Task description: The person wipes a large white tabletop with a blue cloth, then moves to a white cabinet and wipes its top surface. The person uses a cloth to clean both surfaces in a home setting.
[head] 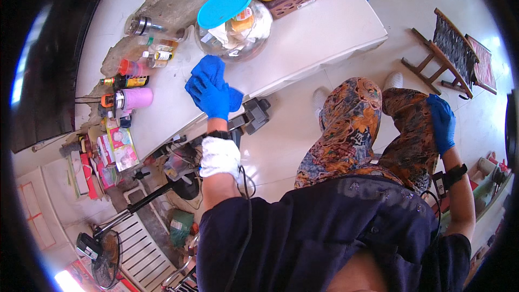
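Observation:
My left hand (213, 95), in a blue glove, presses on a folded blue cloth (211, 67) lying on the white tabletop (320, 32). Just beyond the cloth stands a clear round container (259, 34) with papers and packets in it and a turquoise lid (225, 6) tilted on top. My right hand (442, 123), also gloved in blue, rests against the thigh of my patterned trousers (411, 138). It appears to hold nothing; its fingers are partly curled.
Bottles, a flask (142, 25) and a pink cup (138, 98) line the wall side. A perforated brick (292, 0) carries jars at the back. On the floor are a wooden folding stool (442, 59) and a dark pedal-like object (257, 115). A fan (107, 257) stands at lower left.

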The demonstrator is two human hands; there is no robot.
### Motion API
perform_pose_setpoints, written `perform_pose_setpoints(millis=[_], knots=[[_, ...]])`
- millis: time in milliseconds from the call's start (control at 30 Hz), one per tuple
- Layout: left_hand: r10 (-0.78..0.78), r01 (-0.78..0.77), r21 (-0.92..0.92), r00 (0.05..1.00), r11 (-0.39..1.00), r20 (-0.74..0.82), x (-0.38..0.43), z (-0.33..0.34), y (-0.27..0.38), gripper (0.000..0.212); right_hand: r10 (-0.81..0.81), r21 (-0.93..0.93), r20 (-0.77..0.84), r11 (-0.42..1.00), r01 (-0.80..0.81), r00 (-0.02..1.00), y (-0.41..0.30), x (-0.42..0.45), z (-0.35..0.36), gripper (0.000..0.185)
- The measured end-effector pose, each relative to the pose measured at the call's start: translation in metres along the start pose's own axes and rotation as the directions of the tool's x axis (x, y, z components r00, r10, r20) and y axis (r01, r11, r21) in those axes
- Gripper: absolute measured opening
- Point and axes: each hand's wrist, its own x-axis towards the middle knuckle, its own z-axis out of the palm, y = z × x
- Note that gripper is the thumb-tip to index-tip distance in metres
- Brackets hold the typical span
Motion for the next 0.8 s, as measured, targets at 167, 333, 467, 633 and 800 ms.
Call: perform_pose_setpoints(millis=[167, 333, 467, 633, 800], knots=[[0.044, -0.040, 0.095, 0.998, 0.995, -0.040, -0.021, 0.014, -0.002, 0.084, 0.015, 0.123, 0.023, 0.992, -0.018, 1.000, 0.002, 0.006, -0.003, 0.023], [-0.018, -0.014, 0.365, 0.996, 0.931, 0.083, 0.012, 0.019, 0.009, 0.087, 0.078, 0.080, 0.036, 0.994, -0.080, 0.996, 0.003, 0.007, -0.002, 0.029], [-0.134, 0.096, 0.287, 0.984, 0.953, 0.116, 0.056, 0.008, 0.026, 0.093, 0.047, 0.107, 0.008, 0.993, -0.048, 0.999, 0.003, 0.004, -0.002, 0.029], [-0.255, 0.218, 0.195, 0.949, 0.956, 0.187, 0.090, -0.029, 0.053, 0.106, 0.048, 0.086, -0.012, 0.995, -0.047, 0.999, 0.006, -0.001, -0.004, 0.029], [-0.199, 0.180, 0.117, 0.965, 0.977, 0.172, 0.092, -0.059, 0.067, 0.106, -0.007, 0.000, -0.001, 1.000, 0.007, 1.000, 0.021, -0.002, 0.000, 0.032]])
